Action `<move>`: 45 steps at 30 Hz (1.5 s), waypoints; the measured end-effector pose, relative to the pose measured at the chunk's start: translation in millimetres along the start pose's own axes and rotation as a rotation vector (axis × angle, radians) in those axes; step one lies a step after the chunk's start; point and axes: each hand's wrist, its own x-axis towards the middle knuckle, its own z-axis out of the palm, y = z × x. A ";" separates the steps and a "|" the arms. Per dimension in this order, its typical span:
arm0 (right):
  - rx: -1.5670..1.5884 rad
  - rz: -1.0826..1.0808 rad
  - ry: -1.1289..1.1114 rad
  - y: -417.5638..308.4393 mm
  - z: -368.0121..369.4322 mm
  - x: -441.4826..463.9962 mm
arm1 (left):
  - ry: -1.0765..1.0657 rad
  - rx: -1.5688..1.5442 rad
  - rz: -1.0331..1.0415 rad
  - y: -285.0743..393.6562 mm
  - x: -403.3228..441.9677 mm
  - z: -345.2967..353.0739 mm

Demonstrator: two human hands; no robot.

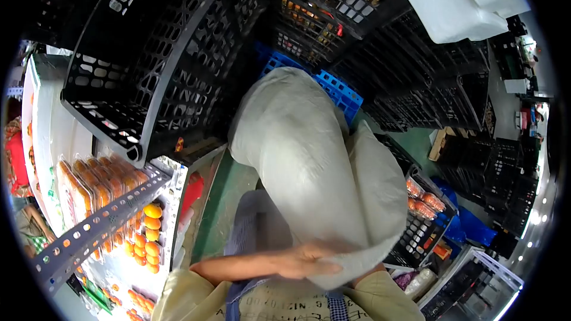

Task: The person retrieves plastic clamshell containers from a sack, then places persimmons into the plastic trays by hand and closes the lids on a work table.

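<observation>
A large, bulging white sack (303, 137) fills the middle of the view, right in front of my body. Its loose edge folds over toward my chest. My left hand (306, 261) reaches across from the left and closes on this edge; the hand is slightly blurred. Behind the edge, on the right, only a bit of my right wrist (372, 270) shows beside the sleeve. The fingers of my right hand are hidden by the sack.
A blue crate (339, 92) sits beyond the sack, below stacked black crates (428, 71). To the left, a black crate (172, 65) stands above packs of small orange fruit (98, 178) and a perforated metal bar (101, 226). A white foam box (464, 0) is at upper right.
</observation>
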 end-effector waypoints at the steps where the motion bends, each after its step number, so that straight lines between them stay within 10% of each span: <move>1: 0.003 0.010 0.008 -0.5 -0.2 5.6 | -0.005 0.087 0.028 3.3 -1.0 1.2; 12: 0.029 0.044 0.028 -28.0 5.1 91.0 | -0.017 0.029 0.304 6.0 -21.7 -20.5; 18: 0.094 -0.047 -0.046 -80.3 13.2 149.6 | 1.053 -0.085 0.443 61.3 15.2 -49.6; 23: 0.515 -0.115 -0.111 -47.4 -31.0 82.4 | 0.991 -0.013 0.597 114.2 70.7 -182.6; 28: 1.026 -0.257 0.541 35.0 -81.1 -66.3 | 1.130 -0.105 0.502 134.7 101.2 -291.2; 32: 0.362 0.153 1.084 144.8 -57.1 -89.5 | 1.519 0.344 0.518 115.0 90.7 -288.1; 35: 0.011 0.037 1.161 200.9 -34.5 -66.5 | 1.624 0.734 0.751 63.4 71.7 -249.7; 45: -0.252 -0.090 0.732 223.2 -37.8 -64.9 | 1.471 0.490 0.528 -166.4 -72.8 -142.9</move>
